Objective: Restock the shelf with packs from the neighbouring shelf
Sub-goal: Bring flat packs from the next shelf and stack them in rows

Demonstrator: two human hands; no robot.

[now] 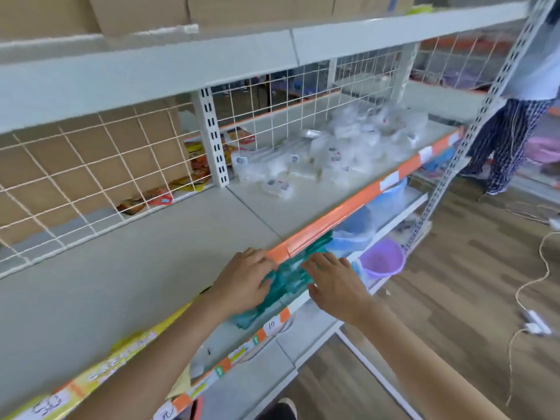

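Observation:
A heap of clear white packs (333,150) lies on the right bay of the grey shelf (257,213). The left bay (106,283) in front of me is bare. Below the shelf's orange front strip (339,213), teal packs (291,280) lie on the lower shelf. My left hand (245,283) rests on the teal packs with its fingers up against the orange strip. My right hand (336,283) lies over the same packs, fingers spread and bent; how firmly either hand grips is blurred.
A white wire grid (91,177) backs the shelf, with cardboard boxes and snack packets behind. Blue tubs (354,228) and a purple bucket (383,259) sit on the lower shelf. A person (512,140) stands at the right end. White cables (536,298) cross the wooden floor.

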